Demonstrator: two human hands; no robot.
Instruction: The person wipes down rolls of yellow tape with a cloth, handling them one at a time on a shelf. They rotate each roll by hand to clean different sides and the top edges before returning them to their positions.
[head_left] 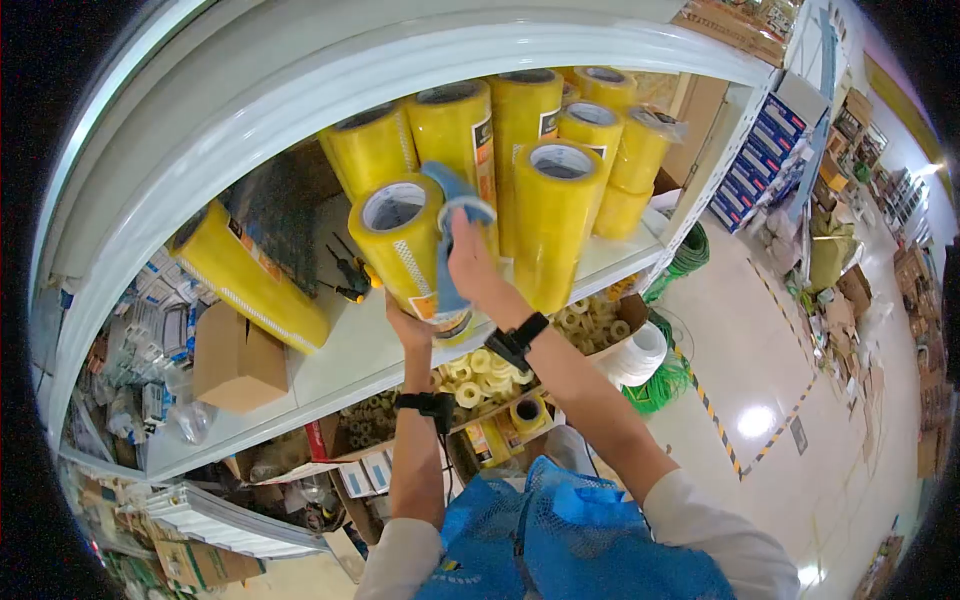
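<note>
My left hand [408, 325] is closed around the lower part of a tall stack of yellow packing tape rolls [405, 250], which tilts over the shelf's front edge. In my right hand [473, 262] is a blue cloth [447, 183], pressed along the right side of that stack. Part of the cloth hangs below my fingers. Behind it stand several more yellow tape stacks, among them a front one [558, 225] to the right of my right hand. Another tape stack [255, 280] leans at the left.
On the white shelf [345, 345] lie screwdrivers [350, 275] with black and yellow handles. A cardboard box [238, 358] sits left. Below are bins of small cream rolls [470, 380]. Green cord [665, 370] and a white spool [640, 352] are at the right.
</note>
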